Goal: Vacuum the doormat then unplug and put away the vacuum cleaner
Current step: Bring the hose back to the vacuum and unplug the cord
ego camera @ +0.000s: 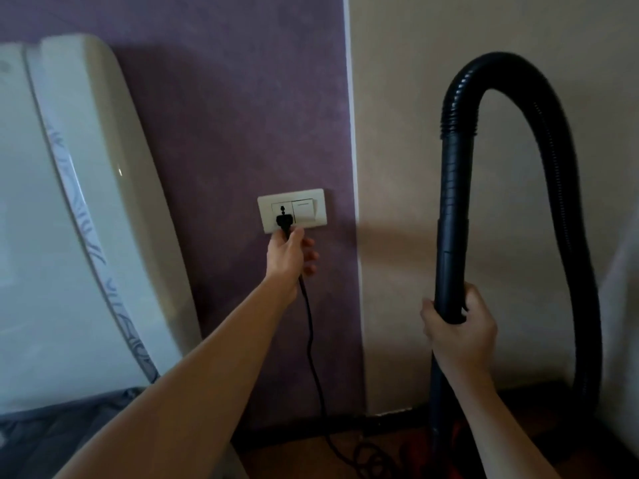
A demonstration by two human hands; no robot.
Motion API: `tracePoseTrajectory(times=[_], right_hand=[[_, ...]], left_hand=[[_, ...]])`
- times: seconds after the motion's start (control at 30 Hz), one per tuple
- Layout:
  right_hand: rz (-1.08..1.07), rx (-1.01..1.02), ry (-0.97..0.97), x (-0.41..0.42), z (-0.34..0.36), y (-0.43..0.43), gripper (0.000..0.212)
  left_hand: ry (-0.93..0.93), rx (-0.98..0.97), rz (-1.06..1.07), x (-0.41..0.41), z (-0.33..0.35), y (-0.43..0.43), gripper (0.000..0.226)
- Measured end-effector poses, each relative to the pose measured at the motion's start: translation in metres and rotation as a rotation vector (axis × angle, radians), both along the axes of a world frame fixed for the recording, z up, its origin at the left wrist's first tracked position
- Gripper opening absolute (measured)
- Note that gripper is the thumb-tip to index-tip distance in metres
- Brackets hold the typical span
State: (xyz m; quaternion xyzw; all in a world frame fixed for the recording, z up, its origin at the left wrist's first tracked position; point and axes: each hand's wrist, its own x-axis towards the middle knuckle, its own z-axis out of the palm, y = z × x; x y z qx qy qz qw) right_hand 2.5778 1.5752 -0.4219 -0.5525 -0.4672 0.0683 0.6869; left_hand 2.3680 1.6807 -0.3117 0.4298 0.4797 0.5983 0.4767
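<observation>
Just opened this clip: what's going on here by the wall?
A person stands at the wall with the vacuum cleaner. Their left hand pinches the black plug at the white socket plate; whether the plug is fully seated or partly out cannot be told. The cord hangs from it down to the floor. Their right hand grips the vacuum's black tube, held upright, with the ribbed hose arching over its top. The doormat is not in view.

A glossy cream panel (86,160) with a patterned strip (86,216) stands beside the purple wall (224,98), with grey fabric (52,430) bunched below it. White corner trim (352,133) divides it from the beige wall (397,150).
</observation>
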Motion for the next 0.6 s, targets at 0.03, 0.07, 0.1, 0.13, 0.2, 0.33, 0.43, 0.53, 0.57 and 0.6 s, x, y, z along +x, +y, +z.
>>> tracePoseTrajectory(times=[0.03, 0.07, 0.1, 0.13, 0.2, 0.33, 0.43, 0.53, 0.57, 0.6], right_hand=[[0.000, -0.005, 0.005, -0.001, 0.000, 0.000, 0.030], [0.006, -0.007, 0.013, -0.001, -0.001, -0.001, 0.029], [0.016, -0.004, 0.023, -0.001, -0.001, -0.001, 0.028], [0.026, 0.001, 0.028, -0.001, -0.001, -0.002, 0.028], [0.037, -0.004, 0.034, -0.002, -0.002, -0.001, 0.028], [0.029, -0.029, 0.047, -0.006, -0.002, 0.003, 0.030], [0.022, -0.033, 0.031, -0.007, -0.001, 0.003, 0.029], [0.012, -0.042, 0.035, -0.005, -0.001, 0.002, 0.029], [0.006, -0.043, 0.036, -0.004, -0.002, 0.002, 0.029], [0.003, -0.042, 0.036, -0.003, -0.003, 0.002, 0.028]], left_hand=[[0.011, 0.002, 0.006, -0.001, 0.001, 0.002, 0.016], [0.018, 0.001, 0.018, -0.002, 0.002, 0.004, 0.017], [0.021, -0.005, 0.027, -0.003, 0.004, 0.005, 0.018], [0.034, -0.011, 0.038, -0.004, 0.005, 0.007, 0.018], [0.102, -0.010, 0.097, -0.006, 0.007, 0.013, 0.021], [0.412, 0.071, 0.319, -0.002, 0.001, 0.019, 0.032], [0.563, 0.114, 0.413, 0.001, -0.006, 0.015, 0.036], [0.690, 0.106, 0.471, -0.002, -0.004, 0.019, 0.042], [0.734, 0.105, 0.478, -0.003, -0.002, 0.021, 0.043], [0.772, 0.109, 0.483, -0.005, 0.000, 0.022, 0.044]])
